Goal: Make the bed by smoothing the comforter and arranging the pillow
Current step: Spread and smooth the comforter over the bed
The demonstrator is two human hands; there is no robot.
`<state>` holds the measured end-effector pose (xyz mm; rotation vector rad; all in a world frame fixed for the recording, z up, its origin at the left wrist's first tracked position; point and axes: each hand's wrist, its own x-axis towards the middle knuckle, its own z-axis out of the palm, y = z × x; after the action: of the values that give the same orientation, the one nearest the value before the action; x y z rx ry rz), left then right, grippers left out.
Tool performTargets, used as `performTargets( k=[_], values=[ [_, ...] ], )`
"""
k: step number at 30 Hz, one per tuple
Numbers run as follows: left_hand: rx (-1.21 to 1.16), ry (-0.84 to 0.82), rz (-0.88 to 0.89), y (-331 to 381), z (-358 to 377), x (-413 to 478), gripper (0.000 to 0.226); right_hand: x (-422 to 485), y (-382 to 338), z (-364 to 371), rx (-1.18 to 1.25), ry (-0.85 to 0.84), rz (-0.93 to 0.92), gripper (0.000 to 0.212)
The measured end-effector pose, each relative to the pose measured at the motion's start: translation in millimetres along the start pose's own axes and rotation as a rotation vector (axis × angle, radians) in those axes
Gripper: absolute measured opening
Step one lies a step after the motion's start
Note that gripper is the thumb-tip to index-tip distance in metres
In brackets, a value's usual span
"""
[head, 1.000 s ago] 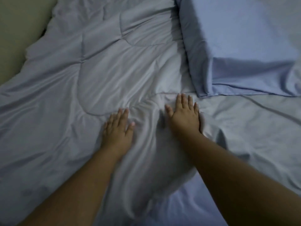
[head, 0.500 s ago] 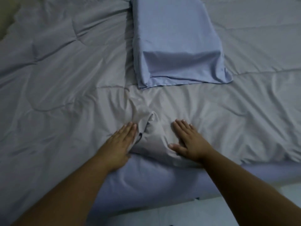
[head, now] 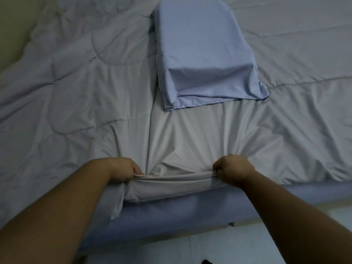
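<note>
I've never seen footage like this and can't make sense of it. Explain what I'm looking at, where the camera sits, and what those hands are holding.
There is no machine here. A person wears one camera on the head, looking forward and down, so you see their own bare arms. The left hand and right hand are both closed on the near edge of a pale grey comforter spread over the bed, bunching it between them. A light blue pillow lies on the comforter farther back. Below the hands, the bed's blue side and a pale floor show.
</note>
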<state>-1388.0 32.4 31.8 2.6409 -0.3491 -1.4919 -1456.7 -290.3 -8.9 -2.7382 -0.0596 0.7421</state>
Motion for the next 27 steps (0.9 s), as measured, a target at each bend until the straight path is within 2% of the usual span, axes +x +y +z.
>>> performTargets(
  k=[5,10,12,13,14,16,17,19,20,23,25,27],
  values=[
    [0.193,-0.202,0.016,15.2,29.2,4.4,0.056,-21.4,-4.9,19.7,0.0,-0.177,0.056,0.034],
    [0.176,-0.397,-0.039,21.0,49.6,9.5,0.045,-26.2,-5.6,27.2,0.04,-0.338,0.083,0.023],
    [0.02,-0.534,-0.128,28.6,54.8,11.8,0.023,-25.1,0.7,18.6,0.267,-0.273,0.104,0.017],
    [-0.037,-0.523,-0.1,34.8,54.8,13.1,0.015,-24.3,7.0,13.7,0.375,-0.143,0.127,0.019],
    [-0.056,-0.418,-0.02,39.5,54.1,18.1,0.02,-23.4,16.3,8.3,0.431,0.053,0.159,0.019],
    [-0.112,-0.002,0.206,55.9,51.2,28.0,0.024,-21.3,39.9,-2.5,0.357,0.474,0.22,0.016],
    [-0.191,0.197,0.315,66.4,50.2,30.8,0.023,-19.2,51.8,-6.4,0.266,0.585,0.237,0.018],
    [-0.213,0.487,0.45,86.1,49.0,41.8,0.04,-11.5,72.4,-8.7,0.107,0.568,0.26,0.036],
    [-0.164,0.553,0.46,96.0,50.1,47.4,0.051,-6.2,79.4,-8.1,0.067,0.518,0.263,0.047],
    [0.0,0.53,0.345,119.7,59.9,69.6,0.066,7.9,94.1,2.5,0.083,0.415,0.352,0.061],
    [0.09,0.507,0.278,129.2,71.9,84.1,0.066,7.1,107.7,14.4,0.123,0.382,0.457,0.061],
    [0.109,0.563,0.235,134.2,82.0,94.1,0.065,-0.9,122.0,25.4,0.091,0.386,0.496,0.06]
  ],
)
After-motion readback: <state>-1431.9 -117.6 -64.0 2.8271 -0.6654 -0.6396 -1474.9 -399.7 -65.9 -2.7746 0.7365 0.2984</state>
